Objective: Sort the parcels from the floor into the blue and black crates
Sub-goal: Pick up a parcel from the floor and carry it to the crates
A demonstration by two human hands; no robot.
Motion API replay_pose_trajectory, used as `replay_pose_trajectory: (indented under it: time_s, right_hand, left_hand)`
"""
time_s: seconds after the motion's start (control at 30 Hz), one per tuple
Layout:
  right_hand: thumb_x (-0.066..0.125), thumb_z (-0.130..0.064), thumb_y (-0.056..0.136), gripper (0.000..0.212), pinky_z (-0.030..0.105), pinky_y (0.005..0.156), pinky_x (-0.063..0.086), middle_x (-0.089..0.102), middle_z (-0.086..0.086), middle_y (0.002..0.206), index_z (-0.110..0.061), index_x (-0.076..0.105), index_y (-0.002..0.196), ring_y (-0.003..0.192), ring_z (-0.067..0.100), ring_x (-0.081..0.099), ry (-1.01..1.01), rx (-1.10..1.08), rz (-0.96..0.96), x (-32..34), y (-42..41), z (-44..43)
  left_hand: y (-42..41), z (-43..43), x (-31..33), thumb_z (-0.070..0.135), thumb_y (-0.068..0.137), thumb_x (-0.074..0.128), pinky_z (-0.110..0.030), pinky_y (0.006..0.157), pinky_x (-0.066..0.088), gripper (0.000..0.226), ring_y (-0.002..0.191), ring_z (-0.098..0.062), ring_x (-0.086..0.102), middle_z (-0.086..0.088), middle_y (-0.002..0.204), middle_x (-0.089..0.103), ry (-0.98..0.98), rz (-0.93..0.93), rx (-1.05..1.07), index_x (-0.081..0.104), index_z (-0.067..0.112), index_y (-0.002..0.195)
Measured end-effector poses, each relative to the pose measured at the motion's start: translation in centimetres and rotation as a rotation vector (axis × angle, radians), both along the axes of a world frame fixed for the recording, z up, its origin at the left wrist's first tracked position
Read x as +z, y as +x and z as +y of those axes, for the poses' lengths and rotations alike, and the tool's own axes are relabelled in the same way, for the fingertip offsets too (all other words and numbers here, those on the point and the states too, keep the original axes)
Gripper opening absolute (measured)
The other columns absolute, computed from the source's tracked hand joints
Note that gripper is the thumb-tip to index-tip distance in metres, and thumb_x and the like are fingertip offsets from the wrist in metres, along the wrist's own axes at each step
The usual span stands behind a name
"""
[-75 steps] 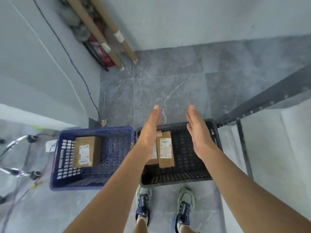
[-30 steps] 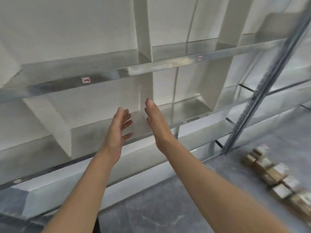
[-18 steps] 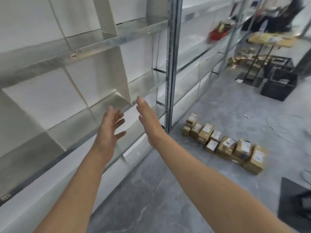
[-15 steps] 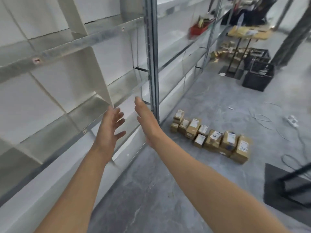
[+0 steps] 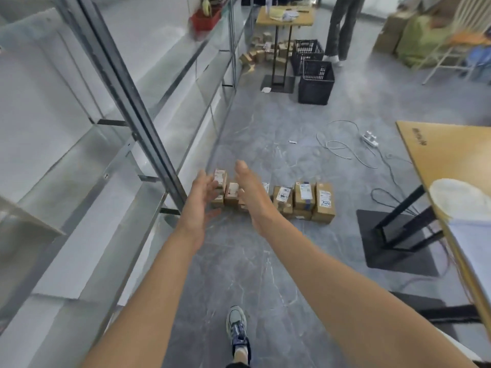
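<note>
Your left hand (image 5: 198, 203) and right hand (image 5: 251, 192) empty, fingers spread, palms facing. Boxy brown cardboard parcels (image 5: 305, 197), white-labelled, rowed on smooth grey marbled floor (image 5: 252, 274) beside steel shelf upright (image 5: 138, 110); open aisle rightward to wooden table edge (image 5: 414, 166).

Parcels (image 5: 283, 196): a row of small brown cardboard boxes, each with a white printed label on its upper face. They lie on the grey floor (image 5: 265, 261), near the foot of the metal shelving (image 5: 148, 144). The row runs left to right, with the boxes touching or just beside one another. The leftmost parcel (image 5: 220, 177) sits raised on top of another box. The rightmost parcel (image 5: 324, 205) looks the largest, and its label carries handwritten marks. The right-hand boxes appear stacked in two layers. The middle of the row is partly hidden.
</note>
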State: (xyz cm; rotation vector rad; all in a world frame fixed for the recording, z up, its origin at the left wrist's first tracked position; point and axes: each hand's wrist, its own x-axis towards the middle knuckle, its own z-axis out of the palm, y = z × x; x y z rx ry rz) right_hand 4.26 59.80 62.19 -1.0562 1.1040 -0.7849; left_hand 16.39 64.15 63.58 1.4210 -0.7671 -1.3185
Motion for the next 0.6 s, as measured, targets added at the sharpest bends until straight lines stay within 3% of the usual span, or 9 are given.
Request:
replay_pose_trajectory:
  time_s: [0.13,0.3,0.37,0.43,0.5,0.53,0.6]
  right_hand:
    - [0.037,-0.082,0.097,0.082,0.044,0.127,0.02,0.027,-0.015,0.17,-0.037,0.028,0.165,0.156,0.011,0.027,0.047,-0.097,0.016,-2.4,-1.5,-5.6]
    - [0.042,-0.088,0.09,0.088,0.049,0.128,0.022,0.031,-0.014,0.17,-0.039,0.032,0.163,0.155,0.01,0.03,0.139,-0.201,0.069,-6.0,-3.8,-11.2]
    - [0.042,-0.084,0.093,0.082,0.048,0.129,0.021,0.035,-0.015,0.168,-0.039,0.036,0.161,0.154,0.01,0.032,0.177,-0.24,0.081,-6.8,-4.9,-13.1]
    - [0.04,-0.075,0.101,0.057,0.041,0.125,0.025,0.053,-0.018,0.151,-0.043,0.053,0.146,0.141,0.008,0.047,0.217,-0.274,0.101,-8.1,-6.2,-15.3]
    - [0.039,-0.067,0.105,0.028,0.038,0.122,0.03,0.059,-0.027,0.123,-0.051,0.06,0.116,0.126,0.004,0.054,0.257,-0.306,0.093,-9.6,-7.7,-17.9]
    - [0.039,-0.069,0.104,0.028,0.04,0.123,0.031,0.06,-0.027,0.122,-0.052,0.061,0.111,0.127,0.005,0.053,0.279,-0.311,0.102,-10.4,-8.4,-19.2]
    - [0.041,-0.077,0.098,0.049,0.044,0.126,0.027,0.057,-0.018,0.147,-0.048,0.061,0.132,0.141,0.009,0.047,0.311,-0.303,0.095,-12.3,-10.1,-22.2]
  left_hand:
    - [0.0,-6.6,-2.7,0.071,0.098,0.035,-0.044,0.108,0.044,0.046,0.128,-0.005,0.054,0.012,0.144,0.056,0.056,0.013,-0.1,0.055,0.042,0.128]
    - [-1.2,-13.6,-5.1,0.074,0.096,0.037,-0.041,0.105,0.044,0.068,0.129,-0.006,0.052,0.008,0.15,0.052,0.14,-0.004,-0.196,0.049,0.031,0.147]
    - [-1.9,-16.3,-6.1,0.07,0.098,0.035,-0.041,0.106,0.043,0.064,0.132,-0.008,0.051,0.007,0.151,0.051,0.171,-0.001,-0.225,0.049,0.031,0.147]
    - [-2.8,-18.8,-7.3,0.067,0.101,0.032,-0.043,0.111,0.041,0.063,0.135,-0.01,0.048,0.006,0.152,0.05,0.199,-0.002,-0.259,0.048,0.03,0.148]
    - [-4.0,-21.4,-8.6,0.066,0.101,0.031,-0.047,0.115,0.039,0.066,0.138,-0.012,0.046,0.004,0.155,0.047,0.237,-0.014,-0.283,0.043,0.027,0.153]
    - [-4.5,-22.7,-9.4,0.066,0.101,0.031,-0.048,0.115,0.038,0.068,0.139,-0.013,0.045,0.004,0.156,0.046,0.258,-0.021,-0.29,0.04,0.026,0.155]
    - [-5.9,-25.8,-11.2,0.066,0.101,0.03,-0.049,0.116,0.037,0.07,0.14,-0.014,0.044,0.004,0.157,0.045,0.295,-0.037,-0.295,0.038,0.025,0.157]
